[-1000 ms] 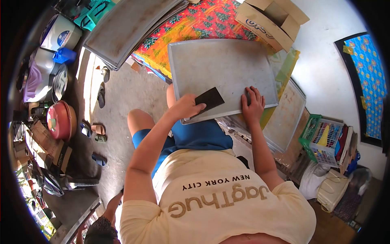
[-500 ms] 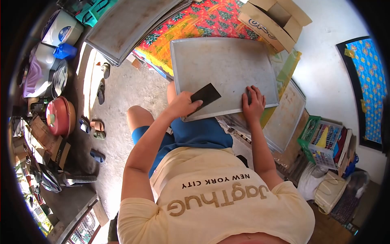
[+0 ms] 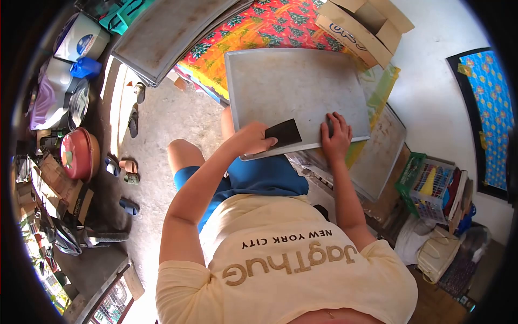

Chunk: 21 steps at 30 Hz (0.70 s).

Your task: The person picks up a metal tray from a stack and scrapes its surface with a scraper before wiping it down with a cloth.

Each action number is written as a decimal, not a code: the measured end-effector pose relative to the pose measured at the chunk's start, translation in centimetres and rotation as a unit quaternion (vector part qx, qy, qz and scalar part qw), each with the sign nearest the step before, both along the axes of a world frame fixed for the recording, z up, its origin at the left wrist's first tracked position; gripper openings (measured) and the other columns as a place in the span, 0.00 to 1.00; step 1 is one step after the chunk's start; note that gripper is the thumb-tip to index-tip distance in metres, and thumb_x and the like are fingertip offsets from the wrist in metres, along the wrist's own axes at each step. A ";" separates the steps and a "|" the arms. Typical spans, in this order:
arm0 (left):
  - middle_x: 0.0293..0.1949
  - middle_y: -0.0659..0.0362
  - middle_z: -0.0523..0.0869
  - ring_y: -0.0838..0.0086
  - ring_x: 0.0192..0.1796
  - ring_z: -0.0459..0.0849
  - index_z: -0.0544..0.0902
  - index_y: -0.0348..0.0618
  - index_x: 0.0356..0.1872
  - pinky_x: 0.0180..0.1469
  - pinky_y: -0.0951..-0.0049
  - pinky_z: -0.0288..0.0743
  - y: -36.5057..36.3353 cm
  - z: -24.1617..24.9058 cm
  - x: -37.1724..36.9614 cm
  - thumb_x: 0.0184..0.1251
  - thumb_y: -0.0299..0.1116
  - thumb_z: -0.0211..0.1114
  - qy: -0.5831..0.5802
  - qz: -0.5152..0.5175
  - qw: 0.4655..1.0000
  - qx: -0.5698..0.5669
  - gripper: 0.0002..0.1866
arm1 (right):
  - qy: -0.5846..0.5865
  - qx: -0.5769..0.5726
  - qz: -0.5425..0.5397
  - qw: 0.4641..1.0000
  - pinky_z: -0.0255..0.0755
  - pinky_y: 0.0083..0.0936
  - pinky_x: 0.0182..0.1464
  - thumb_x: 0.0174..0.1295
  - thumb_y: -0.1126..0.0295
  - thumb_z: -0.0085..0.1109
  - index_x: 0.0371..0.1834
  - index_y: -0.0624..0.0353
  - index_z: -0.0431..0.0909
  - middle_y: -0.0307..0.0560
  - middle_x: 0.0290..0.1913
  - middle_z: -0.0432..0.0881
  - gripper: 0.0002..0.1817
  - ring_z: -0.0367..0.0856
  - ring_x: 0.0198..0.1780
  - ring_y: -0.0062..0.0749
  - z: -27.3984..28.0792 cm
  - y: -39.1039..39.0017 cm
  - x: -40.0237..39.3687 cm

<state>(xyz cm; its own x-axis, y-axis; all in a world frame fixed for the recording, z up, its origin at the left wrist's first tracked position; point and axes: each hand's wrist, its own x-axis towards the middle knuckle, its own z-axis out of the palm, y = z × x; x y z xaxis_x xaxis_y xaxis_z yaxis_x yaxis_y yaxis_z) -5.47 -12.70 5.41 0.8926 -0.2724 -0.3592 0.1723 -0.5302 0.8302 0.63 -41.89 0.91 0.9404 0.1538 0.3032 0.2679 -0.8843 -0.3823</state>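
Observation:
A shallow metal tray (image 3: 297,86) with a raised rim and brownish stains lies tilted across the thighs and the patterned cloth. My left hand (image 3: 251,139) grips a flat black rectangular piece (image 3: 286,133) by its left end, thumb on top, over the tray's near left part. The piece lies on or just above the metal; which of the two I cannot tell. Near the tray's lower right edge, my right hand (image 3: 337,135) rests on it with the fingers apart.
Stacked metal trays (image 3: 172,32) stand at upper left, and another tray (image 3: 380,156) lies at right. An open cardboard box (image 3: 350,40) sits on the patterned cloth (image 3: 280,24). Baskets (image 3: 431,186) are at right; slippers (image 3: 129,206) lie on the floor.
My left hand has moved slightly right and toward me with the black piece, which has turned to lie more level. My right hand has hardly moved.

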 end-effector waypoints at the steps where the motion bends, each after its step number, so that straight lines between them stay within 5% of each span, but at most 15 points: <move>1: 0.19 0.53 0.80 0.71 0.24 0.78 0.84 0.33 0.34 0.30 0.66 0.71 0.0 0.3 0.0 0.66 0.38 0.66 0.004 0.018 1.000 -0.001 0.15 | -0.002 -0.005 0.001 1.000 0.50 0.45 0.74 0.66 0.55 0.59 0.59 0.45 0.79 0.39 0.66 0.76 0.20 0.70 0.70 0.36 -0.1 -0.1 0.1; 9: 0.20 0.51 0.81 0.64 0.24 0.80 0.84 0.34 0.34 0.32 0.62 0.73 0.0 0.9 0.0 0.66 0.39 0.65 0.011 0.048 0.999 0.005 0.15 | -0.015 -0.001 0.003 1.000 0.51 0.45 0.74 0.66 0.56 0.59 0.59 0.45 0.79 0.38 0.66 0.76 0.20 0.71 0.69 0.36 -0.4 0.1 0.3; 12: 0.19 0.51 0.80 0.64 0.23 0.79 0.83 0.34 0.33 0.31 0.63 0.72 -0.2 1.1 0.3 0.66 0.40 0.65 -0.048 0.012 0.999 0.012 0.15 | -0.012 0.002 0.002 1.000 0.51 0.45 0.74 0.66 0.56 0.59 0.59 0.45 0.79 0.38 0.66 0.76 0.20 0.71 0.69 0.36 -0.3 -0.1 0.0; 18: 0.19 0.55 0.81 0.71 0.24 0.79 0.83 0.34 0.34 0.31 0.67 0.72 -0.6 -0.2 1.7 0.66 0.39 0.66 0.009 0.034 0.999 -0.024 0.15 | -0.009 0.000 0.000 1.000 0.50 0.44 0.75 0.66 0.55 0.59 0.60 0.45 0.79 0.39 0.66 0.76 0.20 0.70 0.70 0.36 -0.3 -0.1 0.0; 21: 0.21 0.56 0.83 0.71 0.25 0.80 0.84 0.33 0.35 0.31 0.67 0.73 -1.0 0.8 1.7 0.66 0.40 0.66 0.031 0.132 0.990 -0.030 0.15 | -0.005 0.000 -0.001 1.000 0.50 0.44 0.75 0.66 0.55 0.59 0.60 0.45 0.79 0.39 0.66 0.76 0.20 0.70 0.70 0.36 0.0 0.1 0.2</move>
<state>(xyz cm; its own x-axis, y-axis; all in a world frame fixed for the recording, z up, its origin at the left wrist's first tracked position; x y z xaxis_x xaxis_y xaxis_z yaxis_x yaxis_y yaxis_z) -3.81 -13.69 6.24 0.9125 -0.0553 -0.4054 0.3494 -0.4100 0.8425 0.84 -41.81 0.91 0.9376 0.1523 0.3126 0.2702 -0.8850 -0.3792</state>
